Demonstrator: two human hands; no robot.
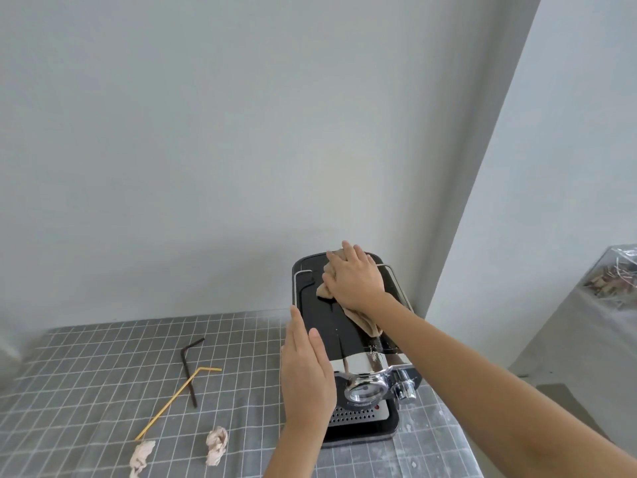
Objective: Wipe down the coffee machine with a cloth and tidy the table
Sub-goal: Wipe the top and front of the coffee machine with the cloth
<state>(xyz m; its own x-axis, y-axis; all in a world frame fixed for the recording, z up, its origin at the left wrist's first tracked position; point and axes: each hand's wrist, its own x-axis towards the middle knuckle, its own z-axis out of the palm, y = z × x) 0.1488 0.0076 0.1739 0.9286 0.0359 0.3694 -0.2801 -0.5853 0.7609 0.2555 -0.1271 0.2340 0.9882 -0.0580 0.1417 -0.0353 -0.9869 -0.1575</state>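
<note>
A black and chrome coffee machine (320, 319) stands on the table near the right wall corner. A beige cloth (363, 322) lies on its black top. My right hand (355, 279) presses flat on the cloth near the back of the top, fingers straight. My left hand (306, 370) rests straight-fingered against the machine's left side. On the grey checked tablecloth (86, 391) lie a dark brown bent straw (189, 370), a yellow bent straw (172, 401) and two crumpled paper wads (216, 445) (141, 458).
White walls rise behind the table and to the right of the machine. At the far right stands a grey cabinet (568, 339) with a clear bag of scraps (613, 277) on top. The table's right edge runs just past the machine.
</note>
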